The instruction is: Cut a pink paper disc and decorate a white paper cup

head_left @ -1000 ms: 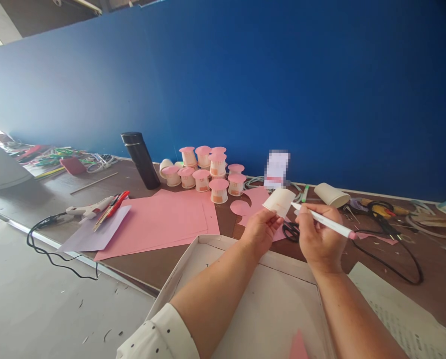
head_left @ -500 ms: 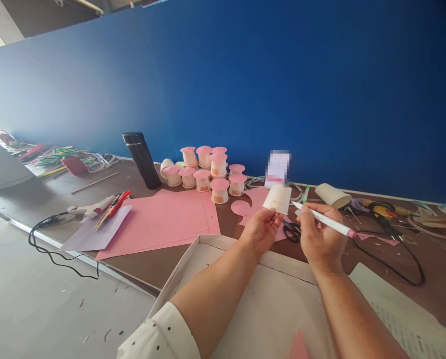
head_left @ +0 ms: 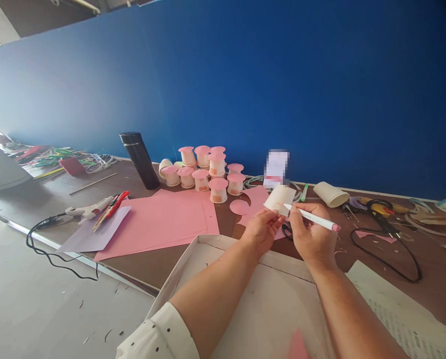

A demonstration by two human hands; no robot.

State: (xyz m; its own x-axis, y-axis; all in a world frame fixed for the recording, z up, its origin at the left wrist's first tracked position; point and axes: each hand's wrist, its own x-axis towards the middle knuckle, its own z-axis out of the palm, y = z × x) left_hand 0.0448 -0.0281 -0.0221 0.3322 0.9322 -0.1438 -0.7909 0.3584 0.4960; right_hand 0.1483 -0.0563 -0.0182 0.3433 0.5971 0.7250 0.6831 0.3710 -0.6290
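Cup (head_left: pixel 277 196) — tilted, held in left hand (head_left: pixel 262 230)

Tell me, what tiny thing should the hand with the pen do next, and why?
I'd guess the right hand should draw one short stroke on the white cup: the left hand holds that cup tilted, the pen has its tip right at the cup's side, and a pink-topped cup nearby shows an orange patch.

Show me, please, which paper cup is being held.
The white paper cup gripped by the left hand, with the marker in the right hand pointed at its side; no hand touches the pink-topped cups or the bare cup lying farther right.
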